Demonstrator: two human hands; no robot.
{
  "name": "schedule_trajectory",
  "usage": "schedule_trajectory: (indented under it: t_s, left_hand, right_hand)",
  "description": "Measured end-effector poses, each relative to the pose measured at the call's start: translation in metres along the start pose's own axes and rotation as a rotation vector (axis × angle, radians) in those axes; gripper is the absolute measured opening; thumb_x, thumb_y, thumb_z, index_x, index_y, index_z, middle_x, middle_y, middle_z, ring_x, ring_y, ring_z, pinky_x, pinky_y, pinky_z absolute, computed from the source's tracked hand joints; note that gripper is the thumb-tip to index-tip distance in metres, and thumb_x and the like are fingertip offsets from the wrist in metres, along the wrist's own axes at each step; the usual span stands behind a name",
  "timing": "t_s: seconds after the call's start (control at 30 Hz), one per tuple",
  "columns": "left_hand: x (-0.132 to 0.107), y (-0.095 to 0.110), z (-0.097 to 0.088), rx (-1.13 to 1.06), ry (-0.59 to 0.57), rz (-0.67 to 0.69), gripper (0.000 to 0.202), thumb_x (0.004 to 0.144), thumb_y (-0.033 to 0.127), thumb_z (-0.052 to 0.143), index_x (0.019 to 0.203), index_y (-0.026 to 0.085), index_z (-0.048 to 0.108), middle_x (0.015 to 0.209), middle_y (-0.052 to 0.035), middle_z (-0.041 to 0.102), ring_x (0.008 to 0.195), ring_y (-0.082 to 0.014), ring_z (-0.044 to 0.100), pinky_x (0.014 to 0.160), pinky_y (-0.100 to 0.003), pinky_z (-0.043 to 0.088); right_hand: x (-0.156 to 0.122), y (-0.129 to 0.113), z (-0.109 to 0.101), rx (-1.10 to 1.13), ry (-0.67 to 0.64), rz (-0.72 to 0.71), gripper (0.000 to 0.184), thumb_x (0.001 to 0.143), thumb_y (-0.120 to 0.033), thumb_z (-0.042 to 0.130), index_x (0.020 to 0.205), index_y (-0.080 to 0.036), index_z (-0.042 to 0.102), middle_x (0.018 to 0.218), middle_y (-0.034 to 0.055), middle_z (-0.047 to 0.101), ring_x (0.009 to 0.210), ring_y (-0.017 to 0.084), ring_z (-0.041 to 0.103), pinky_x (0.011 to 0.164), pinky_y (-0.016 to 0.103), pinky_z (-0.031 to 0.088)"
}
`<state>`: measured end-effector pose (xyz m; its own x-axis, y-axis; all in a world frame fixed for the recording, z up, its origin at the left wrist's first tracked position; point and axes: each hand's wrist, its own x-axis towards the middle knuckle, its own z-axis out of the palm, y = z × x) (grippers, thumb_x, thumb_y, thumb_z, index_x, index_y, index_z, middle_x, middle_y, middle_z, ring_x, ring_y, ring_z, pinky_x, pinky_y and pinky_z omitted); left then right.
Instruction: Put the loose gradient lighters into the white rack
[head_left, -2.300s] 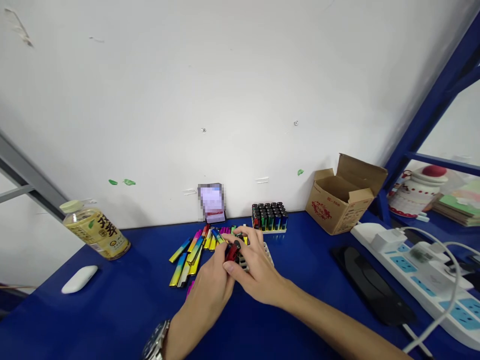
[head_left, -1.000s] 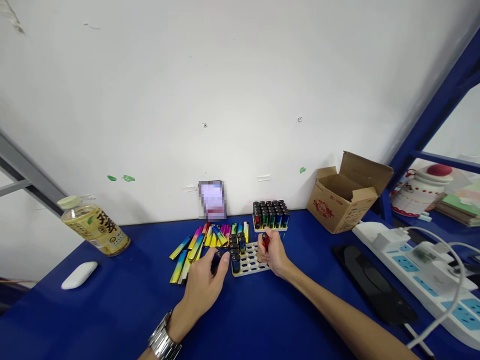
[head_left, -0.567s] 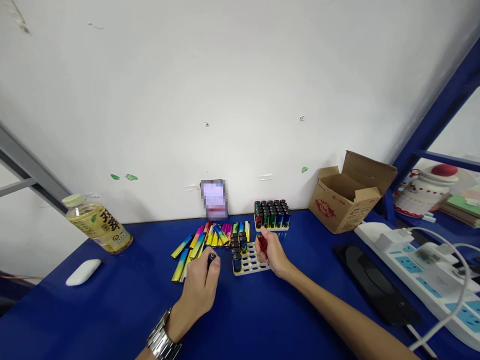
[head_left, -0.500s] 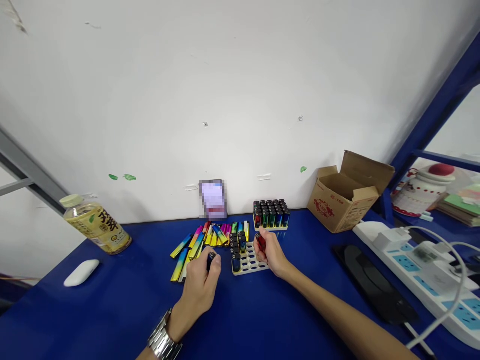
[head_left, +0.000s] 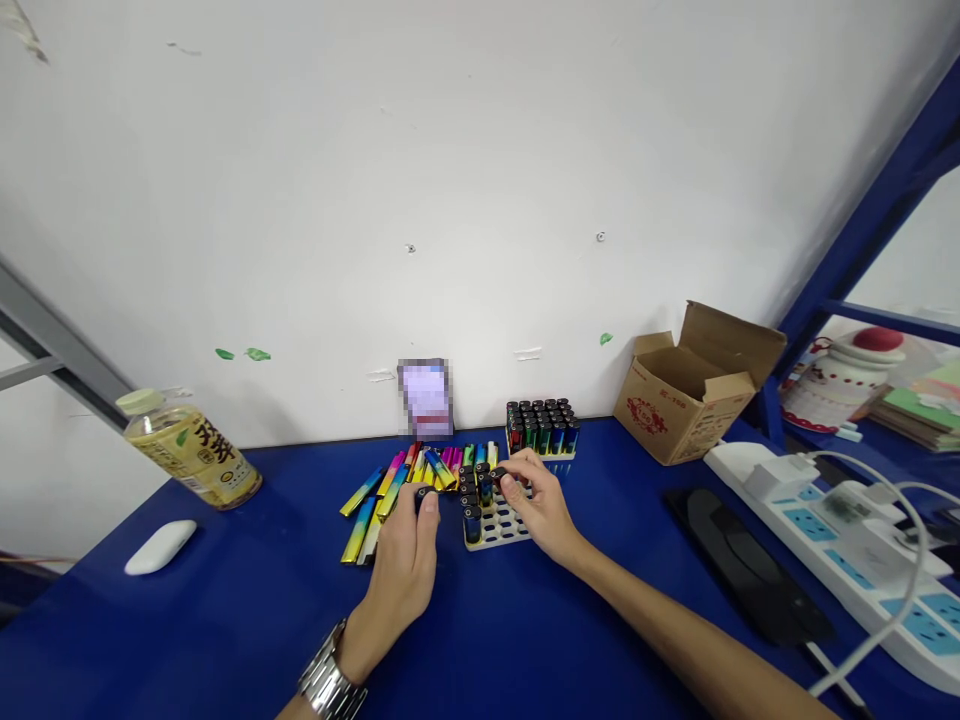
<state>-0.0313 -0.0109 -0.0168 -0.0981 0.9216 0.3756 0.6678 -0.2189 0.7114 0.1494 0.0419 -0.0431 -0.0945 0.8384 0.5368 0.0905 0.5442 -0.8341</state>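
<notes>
At perforated tray, left hand, right hand, each around 1 slim lighter.

Bare forearms, silvery watch band, probably metal links, behind left grip

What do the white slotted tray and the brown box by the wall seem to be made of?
White slotted tray: probably moulded plastic, smooth and matte, with evenly formed holes. Brown open-flapped box: cardboard, dull finish, with creased flaps and red print.

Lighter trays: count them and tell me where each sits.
2. A full tray stands by the wall; a partly filled tray lies nearer, under the right hand. No others show.
</notes>
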Motion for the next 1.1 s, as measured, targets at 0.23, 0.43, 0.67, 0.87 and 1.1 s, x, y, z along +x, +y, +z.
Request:
schedule_trajectory:
  t_s: [0.23, 0.43, 0.67, 0.87, 1.1]
  left_hand:
    - [0.004, -0.006, 0.003, 0.041, 0.114, 0.180, 0.029, 0.093, 0.038, 0.035, 0.092, 0.018, 0.056, 0.086, -0.0062, 0.059, 0.084, -0.0201, 0.058, 0.077, -0.034, 0.048]
    - [0.006, -0.009, 0.002, 0.084, 0.164, 0.319, 0.021, 0.093, 0.027, 0.040, 0.099, 0.018, 0.059, 0.084, -0.0036, 0.055, 0.081, -0.0169, 0.056, 0.071, -0.029, 0.047]
    - [0.007, 0.011, -0.009, -0.015, 0.154, 0.327, 0.017, 0.093, 0.022, 0.041, 0.105, 0.020, 0.053, 0.092, -0.0030, 0.058, 0.088, -0.0166, 0.058, 0.077, -0.029, 0.047]
    - [0.016, 0.038, -0.012, 0.064, -0.093, 0.546, 0.010, 0.092, 0.020, 0.047, 0.101, 0.020, 0.051, 0.091, -0.0030, 0.059, 0.087, -0.0162, 0.055, 0.076, -0.028, 0.046]
    - [0.026, 0.039, 0.001, 0.360, -0.259, 0.643, 0.013, 0.091, 0.020, 0.048, 0.096, 0.019, 0.060, 0.093, -0.0062, 0.054, 0.088, -0.0206, 0.047, 0.075, -0.036, 0.043]
  right_hand:
    - [-0.005, -0.001, 0.000, -0.125, -0.042, -0.105, 0.023, 0.091, -0.028, 0.050, 0.088, -0.016, 0.069, 0.072, 0.0048, 0.067, 0.064, 0.017, 0.062, 0.059, 0.026, 0.048]
    - [-0.009, 0.001, -0.007, -0.340, -0.102, -0.269, 0.018, 0.091, -0.019, 0.046, 0.092, -0.016, 0.063, 0.072, 0.0051, 0.068, 0.062, 0.016, 0.064, 0.059, 0.025, 0.048]
    - [-0.001, -0.001, -0.011, -0.551, -0.333, -0.274, 0.021, 0.086, -0.008, 0.039, 0.084, -0.015, 0.059, 0.069, 0.0065, 0.062, 0.059, 0.016, 0.055, 0.054, 0.025, 0.040]
    - [0.011, -0.010, -0.020, -0.494, -0.445, -0.142, 0.015, 0.082, -0.014, 0.051, 0.074, -0.014, 0.063, 0.064, 0.0033, 0.060, 0.057, 0.014, 0.052, 0.055, 0.024, 0.036]
    - [0.011, 0.020, -0.035, -0.189, -0.196, 0.036, 0.018, 0.074, -0.014, 0.051, 0.081, -0.015, 0.068, 0.066, 0.0018, 0.063, 0.063, 0.016, 0.058, 0.065, 0.027, 0.044]
